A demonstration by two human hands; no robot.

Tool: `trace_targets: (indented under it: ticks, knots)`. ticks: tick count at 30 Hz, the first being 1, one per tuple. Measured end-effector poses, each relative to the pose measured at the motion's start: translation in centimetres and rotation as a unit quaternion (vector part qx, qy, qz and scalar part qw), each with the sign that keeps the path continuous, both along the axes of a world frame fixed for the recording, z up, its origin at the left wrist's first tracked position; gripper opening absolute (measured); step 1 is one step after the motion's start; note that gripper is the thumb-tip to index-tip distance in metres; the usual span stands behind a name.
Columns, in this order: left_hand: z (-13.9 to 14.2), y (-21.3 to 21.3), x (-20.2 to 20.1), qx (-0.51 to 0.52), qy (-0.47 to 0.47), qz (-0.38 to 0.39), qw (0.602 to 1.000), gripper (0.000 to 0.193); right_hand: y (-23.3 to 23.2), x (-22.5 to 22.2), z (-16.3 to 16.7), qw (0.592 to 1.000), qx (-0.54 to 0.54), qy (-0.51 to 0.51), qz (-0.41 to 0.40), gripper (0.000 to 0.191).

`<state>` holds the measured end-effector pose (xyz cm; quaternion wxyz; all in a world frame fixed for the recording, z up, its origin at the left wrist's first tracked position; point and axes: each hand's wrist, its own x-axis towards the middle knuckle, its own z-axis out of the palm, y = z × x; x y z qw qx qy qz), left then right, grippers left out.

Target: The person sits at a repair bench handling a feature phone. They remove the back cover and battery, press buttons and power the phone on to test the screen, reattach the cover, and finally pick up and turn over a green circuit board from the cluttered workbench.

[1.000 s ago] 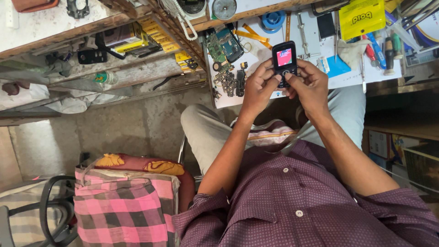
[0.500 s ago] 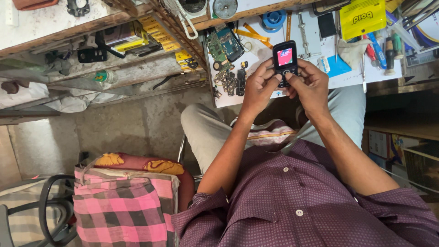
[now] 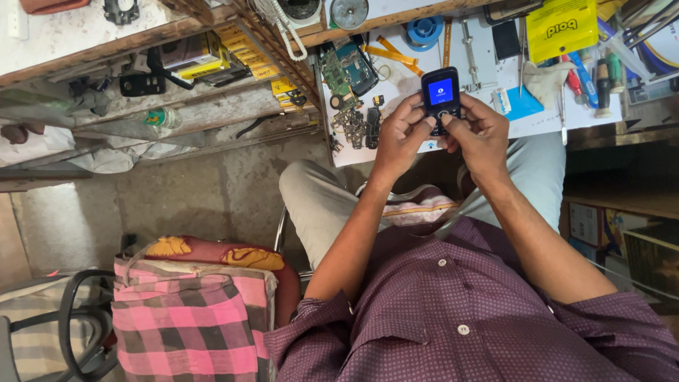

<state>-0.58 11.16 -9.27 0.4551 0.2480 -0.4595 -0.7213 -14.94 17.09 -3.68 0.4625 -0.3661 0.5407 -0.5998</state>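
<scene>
Upper centre of the frame: you hold a small dark phone (image 3: 440, 97) in both hands over the white bench (image 3: 537, 124), its blue screen lit and facing you. Your left hand (image 3: 397, 139) wraps the phone's left edge, fingers curled closed around it; your right hand (image 3: 483, 136) closes on the right edge, thumb lying across the keypad. The phone looks light and rigid, a hard plastic shell that is likely smooth and a little slippery, with a screen that would not take a knock well. Your best hold is by the two long edges, as now, keeping pressure off the display. Just left of it on the bench lie a bare circuit board (image 3: 346, 67) and small dark parts (image 3: 357, 124); screwdrivers (image 3: 590, 74) and a yellow packet (image 3: 562, 27) sit at the upper right. A pink checked cloth (image 3: 191, 325) fills the lower left.
</scene>
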Motion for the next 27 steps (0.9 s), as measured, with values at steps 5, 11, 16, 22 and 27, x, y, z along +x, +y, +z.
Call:
trace_targets:
  ticks: [5,11,16,22,27]
  knots:
    - [0.00,0.02,-0.05,0.009,-0.003,-0.003,1.000,0.048,-0.04,0.10,0.12,1.000,0.000,-0.003,-0.004,0.041]
    - [0.09,0.09,0.12,-0.009,-0.019,0.003,1.000,0.047,0.11,0.12,0.23,1.000,0.002,-0.004,-0.001,0.040]
    - [0.20,0.12,0.03,0.009,-0.006,-0.001,1.000,0.047,0.03,0.13,0.10,1.000,0.002,0.002,-0.002,0.042]
    - [0.23,0.20,-0.06,0.011,0.011,0.000,1.000,0.048,0.10,0.09,-0.08,1.000,0.001,0.010,-0.002,0.043]
    - [0.24,0.19,-0.01,0.016,0.017,-0.005,1.000,0.048,0.11,0.14,0.01,1.000,-0.001,0.014,-0.002,0.042]
